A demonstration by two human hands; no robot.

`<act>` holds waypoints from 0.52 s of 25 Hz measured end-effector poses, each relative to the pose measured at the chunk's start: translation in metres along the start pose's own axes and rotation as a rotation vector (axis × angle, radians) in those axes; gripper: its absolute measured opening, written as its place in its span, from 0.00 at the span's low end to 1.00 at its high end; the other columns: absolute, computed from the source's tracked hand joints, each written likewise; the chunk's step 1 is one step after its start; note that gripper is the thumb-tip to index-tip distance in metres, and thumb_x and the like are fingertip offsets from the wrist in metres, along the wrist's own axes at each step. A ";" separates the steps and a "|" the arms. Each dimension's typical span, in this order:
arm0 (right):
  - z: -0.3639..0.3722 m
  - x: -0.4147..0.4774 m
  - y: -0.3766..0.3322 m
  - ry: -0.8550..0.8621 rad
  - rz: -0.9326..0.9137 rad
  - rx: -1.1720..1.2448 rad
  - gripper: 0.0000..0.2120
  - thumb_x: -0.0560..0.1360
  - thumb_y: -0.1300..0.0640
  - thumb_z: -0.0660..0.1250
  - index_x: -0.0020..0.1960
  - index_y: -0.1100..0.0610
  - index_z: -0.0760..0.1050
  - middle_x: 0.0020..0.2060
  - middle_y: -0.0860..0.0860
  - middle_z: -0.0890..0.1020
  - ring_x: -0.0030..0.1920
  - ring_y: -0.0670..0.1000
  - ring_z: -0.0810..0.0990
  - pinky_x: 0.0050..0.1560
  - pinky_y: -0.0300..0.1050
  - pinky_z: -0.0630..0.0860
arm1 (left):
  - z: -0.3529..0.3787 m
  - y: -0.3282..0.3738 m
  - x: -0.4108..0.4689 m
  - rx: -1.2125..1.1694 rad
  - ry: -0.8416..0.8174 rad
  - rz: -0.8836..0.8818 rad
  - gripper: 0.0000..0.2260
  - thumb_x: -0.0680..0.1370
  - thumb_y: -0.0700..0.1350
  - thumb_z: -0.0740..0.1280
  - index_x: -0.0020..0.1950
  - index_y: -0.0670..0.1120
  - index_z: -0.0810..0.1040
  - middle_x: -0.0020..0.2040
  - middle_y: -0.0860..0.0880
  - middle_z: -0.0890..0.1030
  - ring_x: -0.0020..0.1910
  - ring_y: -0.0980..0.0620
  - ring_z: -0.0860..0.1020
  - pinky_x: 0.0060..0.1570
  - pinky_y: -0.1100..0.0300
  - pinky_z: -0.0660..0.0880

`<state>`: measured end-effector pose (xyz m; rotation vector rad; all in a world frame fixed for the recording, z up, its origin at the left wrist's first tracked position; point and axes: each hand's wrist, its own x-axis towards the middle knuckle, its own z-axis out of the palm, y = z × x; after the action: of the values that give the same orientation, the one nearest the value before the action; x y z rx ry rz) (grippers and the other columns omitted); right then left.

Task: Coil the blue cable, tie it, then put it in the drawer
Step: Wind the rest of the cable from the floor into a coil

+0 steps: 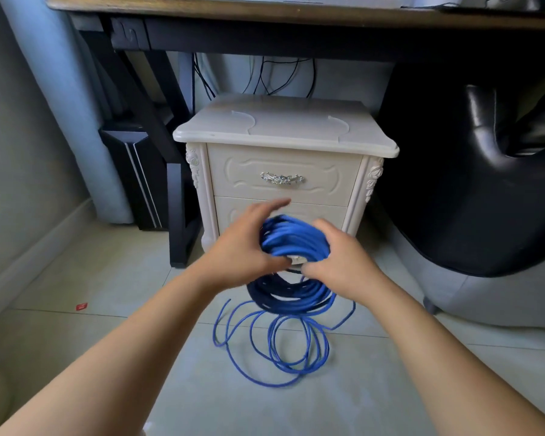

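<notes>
The right hand holds the gathered coil of the blue cable, its fingers curled round the coil's right side. The left hand is blurred, with its fingers stretched across the coil's left side and top; whether they clamp it cannot be told.

Several loose loops lie on the floor below the fingers, so coiling looks unfinished. To do it well, the person should keep one hand fixed on the bundle. The other should lift each loop to match the rest, so that nothing twists or slips before tying. A small white piece sits between the thumbs, but what it is cannot be made out.

Just beyond the fingers stands a white nightstand. Its top drawer is closed, and the lower one is partly hidden behind the hands. Both hands are occupied, so opening a drawer will need one freed. A black chair sits to the right of the fingers, and a red scrap lies well off to the left.
</notes>
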<state>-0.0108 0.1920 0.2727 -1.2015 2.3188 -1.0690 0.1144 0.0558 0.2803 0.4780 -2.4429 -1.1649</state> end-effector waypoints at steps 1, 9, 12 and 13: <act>0.001 -0.002 -0.003 -0.044 -0.020 -0.108 0.20 0.61 0.53 0.70 0.50 0.42 0.68 0.36 0.45 0.79 0.39 0.53 0.78 0.42 0.49 0.76 | 0.002 0.001 -0.002 0.143 -0.036 0.047 0.37 0.68 0.38 0.74 0.73 0.56 0.67 0.62 0.55 0.74 0.57 0.61 0.74 0.53 0.79 0.65; -0.014 -0.001 -0.006 -0.043 0.022 0.197 0.27 0.59 0.40 0.76 0.55 0.44 0.72 0.46 0.44 0.83 0.47 0.47 0.83 0.55 0.49 0.79 | 0.003 0.007 -0.001 -0.012 0.164 -0.085 0.12 0.67 0.34 0.71 0.47 0.46 0.76 0.32 0.55 0.76 0.28 0.60 0.72 0.31 0.68 0.68; -0.019 0.000 0.005 -0.165 0.088 0.570 0.37 0.57 0.30 0.74 0.60 0.47 0.76 0.50 0.50 0.86 0.53 0.53 0.84 0.61 0.55 0.77 | -0.002 0.007 0.000 -0.316 0.229 -0.214 0.11 0.66 0.36 0.72 0.45 0.48 0.78 0.31 0.52 0.76 0.31 0.53 0.73 0.37 0.59 0.71; -0.018 0.002 0.009 -0.190 0.105 0.636 0.41 0.56 0.26 0.73 0.62 0.48 0.76 0.51 0.53 0.86 0.54 0.56 0.84 0.60 0.55 0.77 | -0.002 0.006 0.000 -0.420 0.255 -0.248 0.12 0.66 0.36 0.71 0.46 0.48 0.79 0.32 0.51 0.76 0.33 0.51 0.74 0.39 0.55 0.73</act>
<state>-0.0269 0.2024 0.2784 -0.8700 1.6777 -1.4296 0.1146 0.0580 0.2867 0.7572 -1.8938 -1.5621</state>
